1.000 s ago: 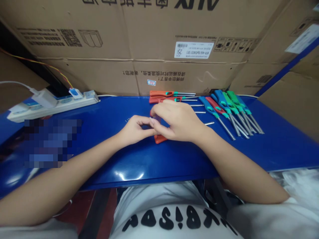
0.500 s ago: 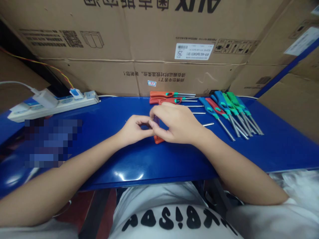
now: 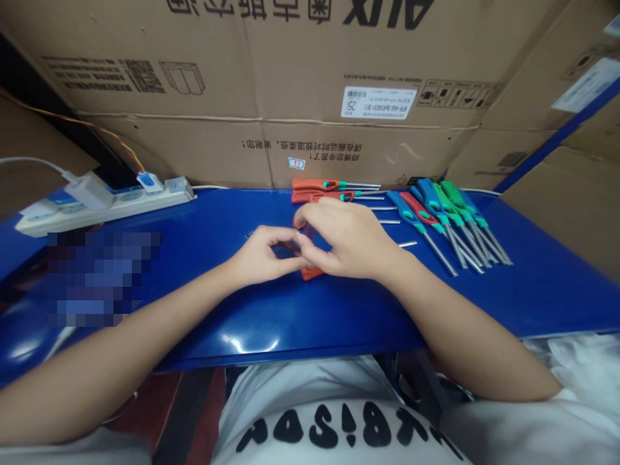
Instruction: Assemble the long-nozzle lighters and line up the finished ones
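Note:
My left hand and my right hand meet above the blue table, fingertips pinched together and touching. Whatever sits between them is mostly hidden; a small dark purplish patch shows behind the right fingers. Beneath the hands, the end of an orange lighter handle peeks out, and several metal lighter tubes stick out to the right. Just behind lie an orange long-necked lighter and a red one, side by side with their tubes pointing right.
Several blue, red and green lighters lie fanned out on the right of the blue table. A white power strip with plugs stands at the back left. Large cardboard walls off the back.
My left hand has shifted slightly to the right, its fingertips further in against my right hand. The right hand stays nearly in place. The lighters lie as before.

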Demonstrator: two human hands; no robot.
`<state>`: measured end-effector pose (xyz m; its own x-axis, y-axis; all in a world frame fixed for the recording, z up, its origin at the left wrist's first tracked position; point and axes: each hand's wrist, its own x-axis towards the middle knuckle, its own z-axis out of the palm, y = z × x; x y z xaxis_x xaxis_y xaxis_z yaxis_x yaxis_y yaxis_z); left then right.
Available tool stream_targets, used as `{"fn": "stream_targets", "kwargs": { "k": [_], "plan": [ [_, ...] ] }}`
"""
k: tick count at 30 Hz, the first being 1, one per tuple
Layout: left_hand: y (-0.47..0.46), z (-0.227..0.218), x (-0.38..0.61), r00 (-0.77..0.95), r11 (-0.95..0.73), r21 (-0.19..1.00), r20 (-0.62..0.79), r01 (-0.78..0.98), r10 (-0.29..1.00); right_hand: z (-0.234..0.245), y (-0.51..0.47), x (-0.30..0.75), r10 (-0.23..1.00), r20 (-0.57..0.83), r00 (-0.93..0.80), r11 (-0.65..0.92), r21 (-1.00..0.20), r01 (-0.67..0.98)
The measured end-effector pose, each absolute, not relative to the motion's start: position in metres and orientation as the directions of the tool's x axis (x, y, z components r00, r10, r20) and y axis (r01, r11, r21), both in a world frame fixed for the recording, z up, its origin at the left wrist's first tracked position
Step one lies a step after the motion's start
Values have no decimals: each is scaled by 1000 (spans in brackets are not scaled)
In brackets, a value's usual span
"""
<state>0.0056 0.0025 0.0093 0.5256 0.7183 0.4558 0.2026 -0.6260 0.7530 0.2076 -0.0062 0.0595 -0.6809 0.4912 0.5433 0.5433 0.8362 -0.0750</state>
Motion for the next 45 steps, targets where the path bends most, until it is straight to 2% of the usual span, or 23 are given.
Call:
{"fn": "stream_targets", "kwargs": {
  "k": [4,11,18,24,27,32,39,45],
  "plan": [
    [4,7,5,581,-597,785,411,166,702,59,-3,209,478,547,-688,844,-68,532],
    [5,5,6,465,-548,802,402,238,789,58,-3,208,479,523,-705,836,-27,548],
    [9,8,2,539,-591,788,428,171,725,57,0,210,471,518,-714,839,-13,544],
    [9,2,4,438,-555,802,426,223,792,54,-3,207,390,542,-745,868,54,494],
    [10,1,3,467,-549,810,412,205,783,53,-3,206,368,554,-747,870,79,487],
    [13,4,0,584,-528,835,354,154,731,52,0,208,420,538,-731,849,53,526],
    [13,0,3,491,-518,834,376,190,786,52,-5,202,469,496,-731,843,-2,539],
    [15,0,-3,575,-515,843,348,154,741,52,-6,202,480,480,-734,837,0,547]
  ]
}}
